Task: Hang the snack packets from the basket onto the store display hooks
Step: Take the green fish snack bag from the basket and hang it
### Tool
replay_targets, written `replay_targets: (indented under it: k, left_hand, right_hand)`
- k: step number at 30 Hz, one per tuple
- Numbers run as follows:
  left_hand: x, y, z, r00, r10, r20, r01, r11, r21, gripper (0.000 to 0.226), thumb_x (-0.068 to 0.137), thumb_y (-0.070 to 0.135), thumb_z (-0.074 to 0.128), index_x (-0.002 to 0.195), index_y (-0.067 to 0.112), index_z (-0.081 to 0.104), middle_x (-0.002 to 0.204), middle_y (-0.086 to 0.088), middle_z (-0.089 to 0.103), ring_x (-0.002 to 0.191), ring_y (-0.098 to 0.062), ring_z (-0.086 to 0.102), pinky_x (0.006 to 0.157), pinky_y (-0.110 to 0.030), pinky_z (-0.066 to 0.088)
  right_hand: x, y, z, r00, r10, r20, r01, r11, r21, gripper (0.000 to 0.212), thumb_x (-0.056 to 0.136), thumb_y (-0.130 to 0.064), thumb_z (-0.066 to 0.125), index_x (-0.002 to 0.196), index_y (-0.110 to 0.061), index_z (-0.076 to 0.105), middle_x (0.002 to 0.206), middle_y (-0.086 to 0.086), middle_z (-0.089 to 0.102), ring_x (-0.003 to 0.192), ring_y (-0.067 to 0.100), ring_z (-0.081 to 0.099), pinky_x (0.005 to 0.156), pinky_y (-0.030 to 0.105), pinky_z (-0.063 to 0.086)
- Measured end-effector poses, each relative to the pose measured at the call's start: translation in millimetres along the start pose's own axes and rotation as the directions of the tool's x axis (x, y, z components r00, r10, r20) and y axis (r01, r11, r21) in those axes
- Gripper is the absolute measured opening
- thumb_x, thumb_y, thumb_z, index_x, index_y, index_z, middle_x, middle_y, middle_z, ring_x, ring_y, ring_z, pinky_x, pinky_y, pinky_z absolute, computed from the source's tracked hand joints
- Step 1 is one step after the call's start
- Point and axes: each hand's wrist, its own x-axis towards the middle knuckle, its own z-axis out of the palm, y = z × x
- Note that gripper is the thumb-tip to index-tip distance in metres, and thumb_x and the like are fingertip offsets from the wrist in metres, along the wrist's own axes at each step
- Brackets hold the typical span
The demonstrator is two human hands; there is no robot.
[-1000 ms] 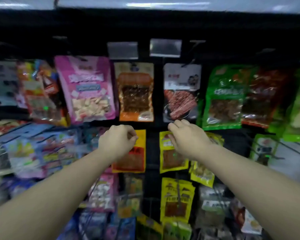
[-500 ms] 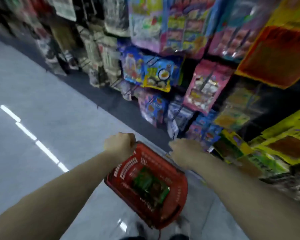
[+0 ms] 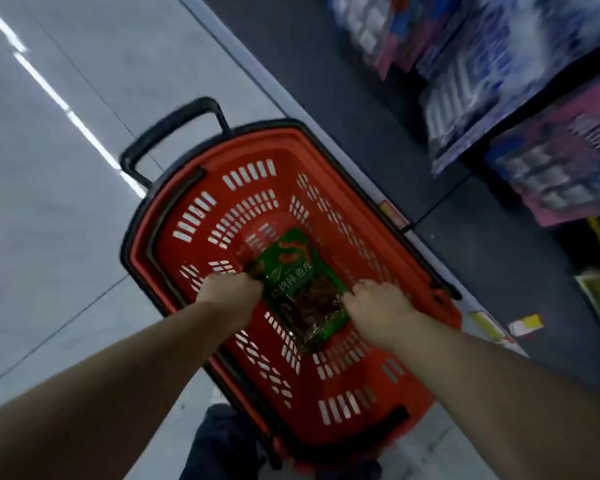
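Observation:
A red shopping basket (image 3: 378,386) with a black handle stands on the floor below me. One green snack packet (image 3: 297,271) with a brown window lies flat on its bottom. My left hand (image 3: 229,294) is down in the basket, its curled fingers closed on the packet's left edge. My right hand (image 3: 378,306) is at the packet's right edge with curled fingers; its fingertips are hidden, so a hold cannot be made out. The display hooks are out of view.
Blurred shelves of blue and pink packets (image 3: 499,81) run along the right above a dark floor strip. Grey floor tiles (image 3: 49,202) lie to the left. Small yellow tags (image 3: 525,323) lie on the floor right of the basket. My dark trouser leg (image 3: 222,441) shows at the bottom.
My view swung from the hanging display down to the basket. Both hands dropped from the hooks into the basket and reached the green packet's edges.

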Motion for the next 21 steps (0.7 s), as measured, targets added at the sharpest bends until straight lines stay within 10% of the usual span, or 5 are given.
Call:
replay_targets:
  k: [5,14,21]
  left_hand:
    - [84,14,52,0.995,-0.075,0.059,0.069,0.993,0.101,0.017,0.095,0.021,0.050,0.105,0.013,0.062,0.105,-0.004,0.064,0.095,-0.022,0.063,0.065,-0.027,0.043]
    - [160,-15,109,0.987,-0.092,0.130,0.032,0.914,0.404,0.052,0.092,0.036,0.050,0.142,0.024,0.040,0.148,-0.004,0.039,0.138,-0.025,0.034,0.106,-0.045,0.031]
    - [165,-23,100,0.943,-0.299,0.146,0.326,0.916,-0.233,0.040,0.090,0.006,0.057,0.129,0.007,0.046,0.110,-0.014,0.057,0.099,-0.029,0.061,0.085,-0.038,0.055]
  right_hand:
    - [113,-5,66,0.999,0.044,-0.022,-0.041,0.989,0.141,0.036,0.092,-0.007,0.040,0.128,-0.007,0.045,0.129,0.012,0.047,0.122,0.031,0.044,0.095,0.046,0.043]
    - [208,-1,136,0.966,0.257,0.015,-0.232,0.845,0.481,0.060,0.097,-0.018,0.043,0.148,-0.003,0.015,0.147,0.015,0.026,0.137,0.035,0.028,0.107,0.042,0.033]
    - [216,-1,128,0.919,0.393,-0.046,-0.238,0.641,0.730,0.047,0.096,-0.029,0.051,0.137,-0.011,0.036,0.141,0.018,0.041,0.131,0.035,0.039,0.106,0.039,0.036]
